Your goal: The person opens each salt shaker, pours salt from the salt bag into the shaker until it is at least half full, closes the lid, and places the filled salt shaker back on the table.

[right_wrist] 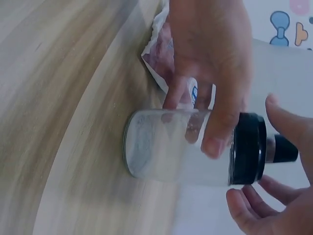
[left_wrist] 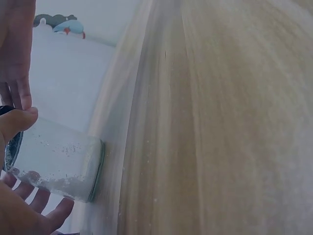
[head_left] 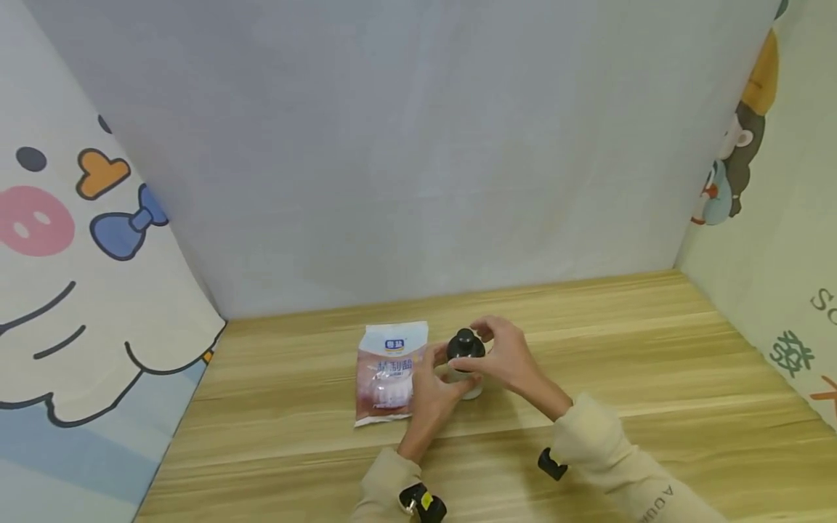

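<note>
A clear glass jar (right_wrist: 161, 152) with a black lid (right_wrist: 248, 149) stands upright on the table, and whitish residue clings inside it. On top of the lid is a black knob (head_left: 466, 335). My left hand (head_left: 434, 388) grips the glass body from the left, thumb near the lid's lower edge. From the right, my right hand (head_left: 508, 356) has its thumb and fingers curved about the lid, with fingertips right at its rim. A bag of salt (head_left: 386, 378), white and reddish brown with printing, lies flat just left of the jar, partly behind my left hand.
The wood-grain table (head_left: 281, 450) runs back to a pale grey cloth wall (head_left: 418, 160). Printed cartoon panels flank it on the left (head_left: 59, 312) and right (head_left: 771, 240). Black wrist straps show on both forearms.
</note>
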Available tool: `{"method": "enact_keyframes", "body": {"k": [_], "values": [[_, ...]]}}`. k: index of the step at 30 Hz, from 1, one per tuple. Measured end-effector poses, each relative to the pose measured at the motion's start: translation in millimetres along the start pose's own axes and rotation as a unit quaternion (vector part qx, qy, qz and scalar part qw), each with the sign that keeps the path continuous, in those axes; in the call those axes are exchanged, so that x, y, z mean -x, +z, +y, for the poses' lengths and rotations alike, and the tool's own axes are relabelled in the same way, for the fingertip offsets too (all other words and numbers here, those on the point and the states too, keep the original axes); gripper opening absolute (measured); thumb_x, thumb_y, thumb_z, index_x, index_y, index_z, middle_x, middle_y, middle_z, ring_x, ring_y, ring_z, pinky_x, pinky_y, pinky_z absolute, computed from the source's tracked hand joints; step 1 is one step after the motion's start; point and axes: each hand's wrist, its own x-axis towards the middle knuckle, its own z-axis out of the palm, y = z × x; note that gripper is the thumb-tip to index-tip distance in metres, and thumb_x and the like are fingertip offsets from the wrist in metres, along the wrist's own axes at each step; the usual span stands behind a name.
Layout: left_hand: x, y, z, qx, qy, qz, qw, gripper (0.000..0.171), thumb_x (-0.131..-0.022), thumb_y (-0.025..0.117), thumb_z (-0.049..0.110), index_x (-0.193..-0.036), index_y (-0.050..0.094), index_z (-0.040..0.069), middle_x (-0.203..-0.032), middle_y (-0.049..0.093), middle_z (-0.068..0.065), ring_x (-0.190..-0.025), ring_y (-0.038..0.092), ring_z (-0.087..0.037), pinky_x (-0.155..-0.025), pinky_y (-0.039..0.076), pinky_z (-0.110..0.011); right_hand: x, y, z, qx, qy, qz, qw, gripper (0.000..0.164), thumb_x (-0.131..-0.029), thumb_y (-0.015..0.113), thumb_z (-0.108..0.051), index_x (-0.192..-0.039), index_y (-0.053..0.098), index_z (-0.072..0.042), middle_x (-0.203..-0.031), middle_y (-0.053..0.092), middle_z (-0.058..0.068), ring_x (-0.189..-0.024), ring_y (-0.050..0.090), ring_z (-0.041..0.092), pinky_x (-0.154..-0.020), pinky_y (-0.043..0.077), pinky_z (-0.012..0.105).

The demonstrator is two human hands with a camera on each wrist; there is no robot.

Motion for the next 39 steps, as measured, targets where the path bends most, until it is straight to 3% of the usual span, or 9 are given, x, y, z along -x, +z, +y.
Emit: {"method": "enact_keyframes", "body": {"k": [3,7,13,19,22,26,32,39], "values": [[0.2,0.5,-0.6,-0.012,0.007,-0.001,0.9999,0.058,-0.066,0.084,0.013,-0.117,0.057,0.01,-0.112,0.064,-0.006,-0.108,0.056,-0.024,-0.085,0.051,-0.042,-0.1,4.7,-0.2,0.017,-0.009,0.024,1.0,0.054,-0.064,0.088,-0.027,-0.101,0.062,0.002,-0.091,0.06,0.011,-0.082,0.057,0.025,-0.07,0.049,0.035],[0.0,1.5,-1.4,-0.023,0.014,0.0,0.9996,0.057,-0.066,0.084,0.015,-0.116,0.057,0.009,-0.111,0.064,-0.006,-0.106,0.057,-0.025,-0.083,0.053,-0.042,0.2,4.9,0.8,0.014,-0.018,0.021,1.0,0.05,-0.064,0.088,-0.023,-0.099,0.063,0.001,-0.091,0.061,0.01,-0.081,0.058,0.024,-0.069,0.052,0.035],[0.8,-0.1,-0.3,-0.033,0.016,0.004,0.9993,0.059,-0.065,0.086,0.016,-0.116,0.058,0.01,-0.11,0.065,-0.004,-0.105,0.058,-0.024,-0.083,0.052,-0.042,-1.3,-2.1,3.4,-0.029,-0.024,-0.043,0.998,0.044,-0.07,0.082,-0.011,-0.107,0.062,0.003,-0.103,0.063,0.013,-0.095,0.06,0.029,-0.083,0.054,0.044],[1.9,0.2,-2.4,0.002,0.029,0.001,0.9996,0.061,-0.063,0.087,0.012,-0.116,0.058,0.008,-0.111,0.065,-0.007,-0.105,0.057,-0.029,-0.083,0.051,-0.051,-2.0,-3.4,6.6,-0.072,-0.015,-0.084,0.994,0.043,-0.075,0.076,-0.004,-0.114,0.06,0.003,-0.111,0.063,0.014,-0.105,0.058,0.031,-0.096,0.047,0.049],[2.0,0.0,-2.1,0.0,0.033,0.001,0.9995,0.06,-0.064,0.087,0.013,-0.116,0.058,0.008,-0.111,0.065,-0.007,-0.105,0.057,-0.028,-0.083,0.052,-0.051,-0.8,-1.3,5.2,-0.072,-0.017,-0.067,0.995,0.046,-0.075,0.078,-0.007,-0.116,0.059,0.003,-0.113,0.061,0.015,-0.107,0.056,0.033,-0.095,0.047,0.05],[2.3,-0.7,-2.6,-0.027,0.028,0.001,0.9993,0.059,-0.065,0.087,0.018,-0.116,0.058,0.011,-0.11,0.065,-0.003,-0.104,0.058,-0.024,-0.082,0.053,-0.044,2.2,3.4,2.2,-0.033,-0.01,-0.023,0.999,0.056,-0.073,0.083,-0.022,-0.117,0.058,0.001,-0.117,0.058,0.017,-0.109,0.054,0.033,-0.09,0.05,0.05],[2.4,-0.9,-3.9,-0.051,0.038,0.005,0.998,0.058,-0.067,0.085,0.02,-0.116,0.057,0.008,-0.11,0.065,-0.006,-0.105,0.057,-0.027,-0.086,0.049,-0.044,3.6,9.8,1.7,0.042,-0.016,0.029,0.999,0.056,-0.066,0.087,-0.032,-0.104,0.062,0.001,-0.1,0.059,0.015,-0.09,0.054,0.032,-0.073,0.048,0.04],[0.2,-1.1,-2.7,-0.053,0.042,0.008,0.9977,0.058,-0.066,0.085,0.019,-0.115,0.057,0.009,-0.109,0.065,-0.005,-0.103,0.058,-0.024,-0.086,0.05,-0.044,2.9,7.0,1.6,0.006,-0.036,0.015,0.999,0.048,-0.067,0.086,-0.019,-0.104,0.063,0.001,-0.097,0.062,0.011,-0.085,0.056,0.024,-0.071,0.051,0.036]]}}
